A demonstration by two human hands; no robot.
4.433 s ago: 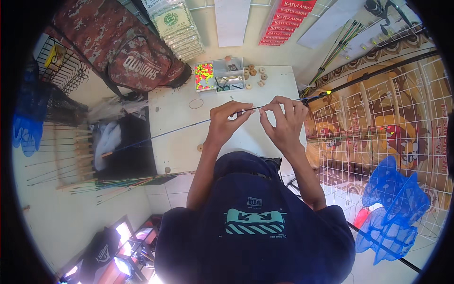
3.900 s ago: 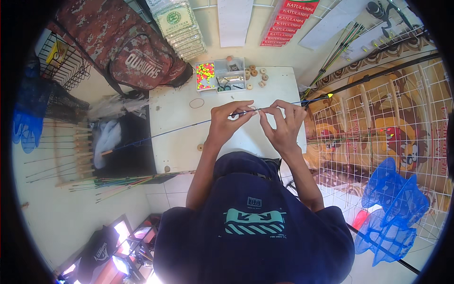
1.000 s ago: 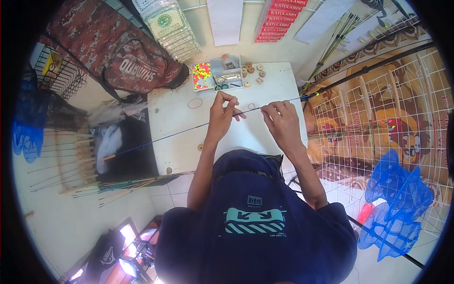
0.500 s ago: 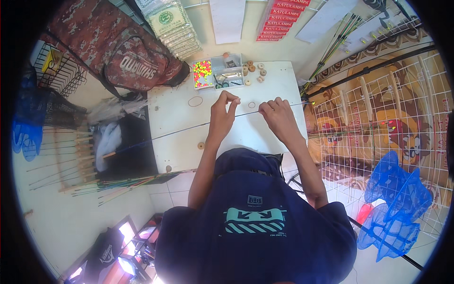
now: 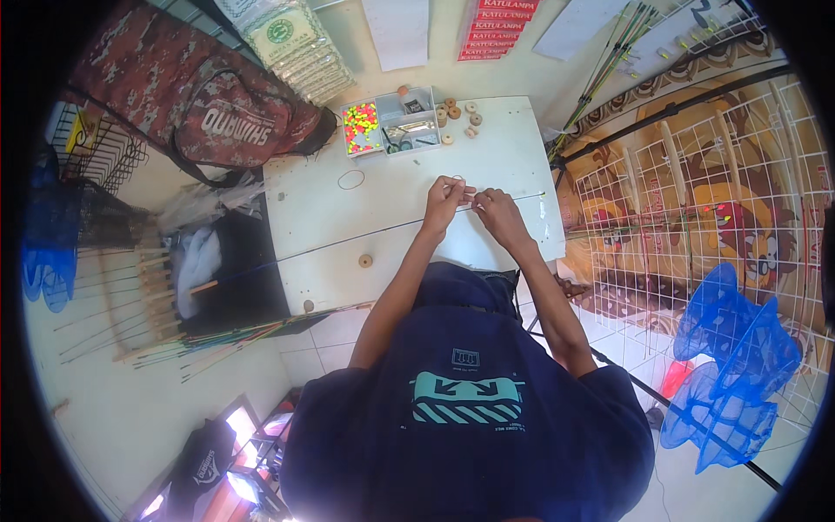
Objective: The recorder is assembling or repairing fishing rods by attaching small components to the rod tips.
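Observation:
A thin blue fishing rod with a pale wooden handle lies slantwise across the white table. Over its right half, my two hands nearly meet. My left hand is closed, thumb and fingers pinched together just above the rod. Close beside it, my right hand also pinches, its fingertips almost touching the left ones. Whatever is between the fingers is too small to make out. A thin brown ring lies on the table to the left of my hands.
A clear divided box at the back holds bright beads and small tools. Several cork discs lie beside it, and a single disc lies nearer me. A camouflage bag stands left; blue nets hang right.
My left hand has moved right, and my right hand slightly left, so their fingertips are now close together. The whole view has shifted a little.

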